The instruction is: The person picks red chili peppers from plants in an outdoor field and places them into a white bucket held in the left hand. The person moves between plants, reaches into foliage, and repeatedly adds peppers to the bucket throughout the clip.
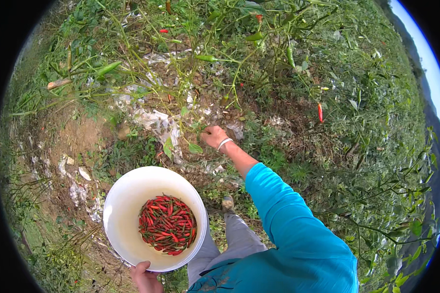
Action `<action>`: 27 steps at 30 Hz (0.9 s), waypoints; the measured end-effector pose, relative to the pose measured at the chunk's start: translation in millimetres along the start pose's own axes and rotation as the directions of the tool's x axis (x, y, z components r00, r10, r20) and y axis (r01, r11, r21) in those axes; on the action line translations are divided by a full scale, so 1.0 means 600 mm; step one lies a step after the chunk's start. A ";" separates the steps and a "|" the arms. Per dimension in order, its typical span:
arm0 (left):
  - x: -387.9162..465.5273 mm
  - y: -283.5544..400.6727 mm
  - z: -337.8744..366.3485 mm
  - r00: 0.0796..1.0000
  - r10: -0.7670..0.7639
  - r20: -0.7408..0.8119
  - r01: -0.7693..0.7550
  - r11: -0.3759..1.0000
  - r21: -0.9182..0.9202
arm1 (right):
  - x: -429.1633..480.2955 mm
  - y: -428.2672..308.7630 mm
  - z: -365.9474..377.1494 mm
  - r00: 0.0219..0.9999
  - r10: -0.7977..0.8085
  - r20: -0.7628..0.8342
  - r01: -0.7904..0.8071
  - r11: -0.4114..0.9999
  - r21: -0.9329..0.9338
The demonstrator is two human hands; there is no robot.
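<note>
My left hand (146,278) grips the near rim of a white plastic bucket (121,205), with the thumb over the edge. Red chili peppers (168,224) with green stems lie heaped on the bucket's bottom. My right hand (214,137), with a white band at the wrist, reaches low among the leaves of a chili plant (195,148), its fingers curled; whether they hold anything is hidden. One red chili pepper (320,112) hangs from a plant to the right. Green chili peppers (206,58) hang on the stems beyond my right hand.
Torn whitish plastic film (157,122) lies on the brown soil among weeds. A cut woody stem (59,84) juts in at the left. Dense chili plants stand ahead and to the right. My shoe (227,203) is on the ground below my right arm.
</note>
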State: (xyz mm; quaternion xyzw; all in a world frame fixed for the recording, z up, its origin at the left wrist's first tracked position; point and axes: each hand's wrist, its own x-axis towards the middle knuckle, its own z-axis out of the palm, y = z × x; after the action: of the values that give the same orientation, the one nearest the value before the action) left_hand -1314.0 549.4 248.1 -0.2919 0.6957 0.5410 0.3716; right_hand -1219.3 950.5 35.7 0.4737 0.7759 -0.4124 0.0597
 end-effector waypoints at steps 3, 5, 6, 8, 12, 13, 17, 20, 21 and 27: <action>-0.032 -0.032 0.059 0.998 -0.051 0.042 0.051 0.999 0.015 | -0.053 0.012 -0.111 0.995 0.070 -0.069 -0.062 0.993 0.103; -0.051 -0.028 0.099 0.995 -0.045 0.091 0.043 0.999 0.029 | -0.106 -0.019 -0.178 1.000 -0.001 -0.017 0.007 0.924 0.383; -0.064 -0.031 0.123 0.996 -0.041 0.075 0.038 0.998 0.041 | -0.134 -0.040 -0.212 0.999 -0.018 0.035 0.002 0.906 0.424; -0.083 -0.033 0.158 0.995 -0.022 0.102 0.015 0.997 0.076 | -0.200 -0.078 -0.265 0.972 -0.166 0.163 0.065 0.867 0.494; -0.115 -0.026 0.215 0.994 -0.021 0.107 0.015 0.998 0.056 | -0.282 -0.128 -0.308 0.606 -0.720 0.339 0.464 0.666 0.584; -0.120 -0.027 0.221 0.993 -0.025 0.113 0.017 0.997 0.079 | -0.272 -0.116 -0.316 0.685 -0.693 0.223 0.483 0.662 0.574; -0.127 -0.036 0.237 0.988 -0.036 0.152 0.022 0.995 0.093 | -0.149 0.001 -0.329 0.993 -0.114 0.037 0.074 0.825 0.560; -0.118 -0.036 0.251 0.987 -0.068 0.147 0.054 0.994 0.098 | -0.048 0.103 -0.314 0.995 0.025 -0.094 0.029 0.849 0.528; -0.113 -0.034 0.258 0.987 -0.071 0.145 0.057 0.993 0.100 | -0.016 0.130 -0.310 0.990 0.057 -0.130 0.011 0.883 0.470; -0.072 -0.039 0.291 0.991 -0.047 0.122 0.029 0.989 0.146 | 0.204 0.220 -0.291 0.885 0.251 -0.393 -0.121 0.938 0.326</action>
State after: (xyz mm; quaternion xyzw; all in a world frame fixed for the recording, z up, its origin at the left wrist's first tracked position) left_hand -1236.3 713.2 247.2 -0.2430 0.7024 0.4996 0.4449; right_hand -1130.2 1183.7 13.4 0.6291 0.6507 -0.4004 -0.1430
